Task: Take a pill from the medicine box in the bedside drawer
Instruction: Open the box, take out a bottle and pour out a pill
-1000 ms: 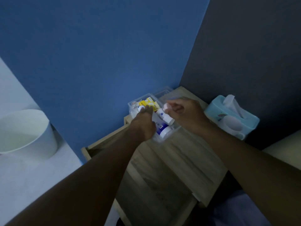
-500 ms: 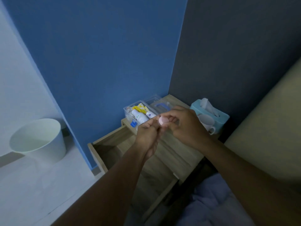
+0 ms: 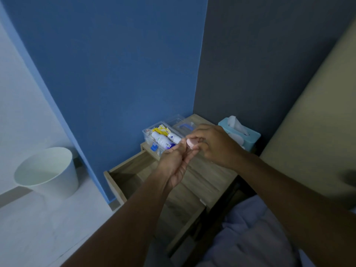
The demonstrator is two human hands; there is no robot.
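A clear plastic medicine box (image 3: 147, 136) sits on the wooden bedside table (image 3: 210, 180), holding white bottles (image 3: 161, 140) and a yellow packet (image 3: 160, 130). Its clear lid (image 3: 182, 123) lies just behind it. My right hand (image 3: 215, 145) grips a small pale pink bottle (image 3: 191, 143) and tilts its mouth toward my left hand. My left hand (image 3: 176, 162) is held palm-up and cupped under the bottle, fingers apart. No pill is visible on the palm. The drawer (image 3: 123, 174) below the tabletop stands pulled out.
A light blue tissue box (image 3: 244, 135) stands at the table's back right. A white waste bin (image 3: 48, 170) sits on the floor to the left. Blue and dark grey walls meet behind the table. Bedding (image 3: 260, 234) lies at lower right.
Both hands have left the medicine box and come toward me. My right hand brought out the pink bottle, and my left hand turned palm-up beneath it.
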